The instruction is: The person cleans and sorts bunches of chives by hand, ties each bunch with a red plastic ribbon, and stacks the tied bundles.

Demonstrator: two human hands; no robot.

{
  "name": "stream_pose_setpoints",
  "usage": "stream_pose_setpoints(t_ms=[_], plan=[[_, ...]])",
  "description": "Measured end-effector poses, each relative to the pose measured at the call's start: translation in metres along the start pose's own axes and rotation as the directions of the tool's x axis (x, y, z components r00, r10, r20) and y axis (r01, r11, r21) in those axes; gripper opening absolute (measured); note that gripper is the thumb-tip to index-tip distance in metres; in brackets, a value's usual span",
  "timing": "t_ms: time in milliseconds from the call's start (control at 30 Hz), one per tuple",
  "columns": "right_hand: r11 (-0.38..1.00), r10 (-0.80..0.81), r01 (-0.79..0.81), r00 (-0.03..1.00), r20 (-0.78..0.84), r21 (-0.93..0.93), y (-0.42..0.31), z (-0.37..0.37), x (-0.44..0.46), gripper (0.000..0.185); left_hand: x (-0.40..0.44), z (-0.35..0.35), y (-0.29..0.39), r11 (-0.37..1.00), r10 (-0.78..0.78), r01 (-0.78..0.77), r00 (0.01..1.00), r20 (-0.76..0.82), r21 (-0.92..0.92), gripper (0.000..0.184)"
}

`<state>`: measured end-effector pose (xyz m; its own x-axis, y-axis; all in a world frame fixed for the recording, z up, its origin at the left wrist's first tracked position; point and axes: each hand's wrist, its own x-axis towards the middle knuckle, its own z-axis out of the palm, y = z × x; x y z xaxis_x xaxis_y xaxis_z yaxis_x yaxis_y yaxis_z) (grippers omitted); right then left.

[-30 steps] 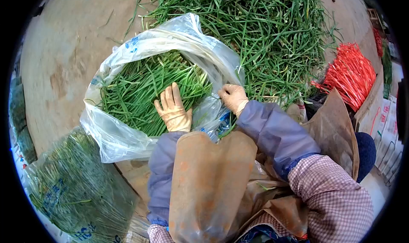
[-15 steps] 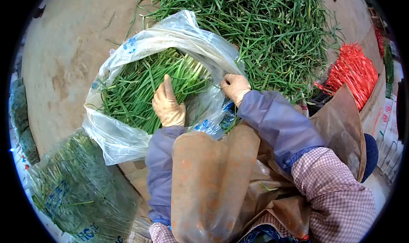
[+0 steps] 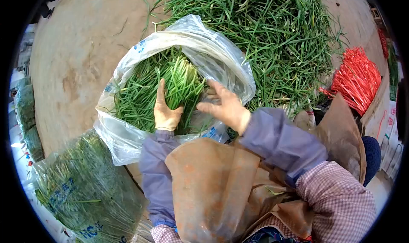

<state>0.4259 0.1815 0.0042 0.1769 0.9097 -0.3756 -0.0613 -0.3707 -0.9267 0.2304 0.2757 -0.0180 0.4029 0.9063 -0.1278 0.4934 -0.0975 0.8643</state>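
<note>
A clear plastic bag (image 3: 159,39) with blue print stands wide-mouthed before my knees, filled with long green chives (image 3: 138,87). Inside it, a bunch of chives (image 3: 185,79) has its pale cut ends bunched toward the upper right. My left hand (image 3: 167,111), in a tan glove, lies against the near left side of this bunch, thumb and forefinger spread wide. Over the bag's right part is my gloved right hand (image 3: 226,106), fingers apart and slightly blurred, close to the bunch's right side. Whether its fingertips touch the stalks I cannot tell.
A large heap of loose chives (image 3: 264,43) covers the floor beyond the bag. Red plastic strips (image 3: 357,79) lie in a bundle at right. A packed bag of greens (image 3: 87,187) rests at lower left. A brown apron (image 3: 208,179) covers my lap.
My right hand has let go of the bag's right rim and moved left to the bunch, its fingers spreading. The left hand's thumb has opened out. The view has shifted slightly.
</note>
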Motion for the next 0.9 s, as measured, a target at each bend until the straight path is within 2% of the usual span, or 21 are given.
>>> stream_pose_setpoints(t_ms=[33, 67, 100, 133, 167, 233, 267, 367, 400, 500, 567, 633, 700, 733, 767, 800, 833, 900], plan=[[0.921, 0.086, -0.094, 0.996, 0.038, 0.378, 0.022, 0.016, 0.019, 0.096, -0.002, 0.005, -0.004, 0.996, -0.017, 0.016, 1.000, -0.006, -0.089, 0.104], [0.896, 0.153, -0.122, 0.987, -0.038, 0.427, 0.024, 0.022, 0.029, 0.097, -0.007, 0.012, -0.005, 0.998, -0.042, 0.041, 0.999, -0.025, -0.048, 0.107], [0.866, 0.226, -0.150, 0.968, -0.105, 0.477, 0.024, 0.029, 0.036, 0.099, -0.014, 0.017, 0.003, 0.950, 0.169, -0.159, 0.985, -0.016, 0.267, 0.107], [0.706, 0.164, -0.060, 0.983, -0.081, 0.706, 0.016, 0.036, 0.039, 0.092, -0.022, 0.027, -0.002, 0.883, 0.254, -0.230, 0.967, -0.005, 0.408, 0.106], [0.706, 0.202, -0.028, 0.966, -0.163, 0.708, 0.017, 0.042, 0.040, 0.090, -0.031, 0.038, -0.010, 0.793, 0.332, -0.291, 0.943, 0.020, 0.536, 0.106], [0.695, 0.277, 0.033, 0.909, -0.310, 0.719, 0.031, 0.048, 0.039, 0.082, -0.049, 0.055, -0.011, 0.763, 0.332, -0.276, 0.943, 0.012, 0.584, 0.103], [0.683, 0.313, 0.063, 0.875, -0.369, 0.728, 0.040, 0.050, 0.039, 0.075, -0.056, 0.058, -0.018, 0.740, 0.280, -0.256, 0.958, 0.061, 0.622, 0.105], [0.583, 0.305, -0.016, 0.931, -0.200, 0.813, 0.065, 0.045, 0.021, 0.060, -0.072, 0.056, 0.002, 0.715, 0.197, -0.229, 0.973, 0.123, 0.661, 0.105], [0.531, 0.312, 0.028, 0.923, -0.227, 0.847, 0.059, 0.045, 0.016, 0.047, -0.076, 0.051, 0.011, 0.729, 0.118, -0.207, 0.977, 0.178, 0.653, 0.102], [0.456, 0.319, -0.003, 0.934, -0.160, 0.890, 0.072, 0.035, 0.009, 0.046, -0.078, 0.034, 0.036, 0.635, 0.102, -0.276, 0.956, 0.276, 0.721, 0.094], [0.477, 0.306, 0.027, 0.932, -0.195, 0.878, 0.069, 0.036, 0.006, 0.044, -0.073, 0.018, 0.049, 0.734, 0.199, -0.254, 0.967, 0.159, 0.629, 0.089], [0.502, 0.296, 0.051, 0.928, -0.226, 0.864, 0.065, 0.039, 0.001, 0.042, -0.047, 0.008, 0.073, 0.733, 0.281, -0.289, 0.953, 0.113, 0.615, 0.088], [0.488, 0.274, 0.074, 0.933, -0.233, 0.870, 0.068, 0.043, -0.001, 0.040, -0.017, 0.008, 0.079, 0.603, 0.365, -0.418, 0.902, 0.231, 0.679, 0.092], [0.501, 0.282, 0.076, 0.927, -0.246, 0.862, 0.066, 0.045, -0.004, 0.040, -0.006, 0.012, 0.074, 0.593, 0.302, -0.436, 0.900, 0.315, 0.677, 0.095], [0.515, 0.288, 0.081, 0.921, -0.262, 0.853, 0.065, 0.045, -0.006, 0.041, -0.001, 0.017, 0.060, 0.592, 0.331, -0.486, 0.874, 0.357, 0.643, 0.098], [0.516, 0.300, 0.084, 0.914, -0.272, 0.852, 0.059, 0.045, -0.011, 0.039, -0.003, 0.019, 0.061, 0.592, 0.248, -0.474, 0.877, 0.412, 0.651, 0.100], [0.491, 0.288, 0.093, 0.921, -0.262, 0.866, 0.053, 0.045, -0.016, 0.046, -0.006, 0.021, 0.062, 0.591, 0.163, -0.465, 0.869, 0.468, 0.659, 0.101], [0.486, 0.346, 0.039, 0.909, -0.233, 0.873, 0.048, 0.048, -0.025, 0.057, -0.020, 0.024, 0.057, 0.661, 0.184, -0.436, 0.883, 0.432, 0.611, 0.099]])
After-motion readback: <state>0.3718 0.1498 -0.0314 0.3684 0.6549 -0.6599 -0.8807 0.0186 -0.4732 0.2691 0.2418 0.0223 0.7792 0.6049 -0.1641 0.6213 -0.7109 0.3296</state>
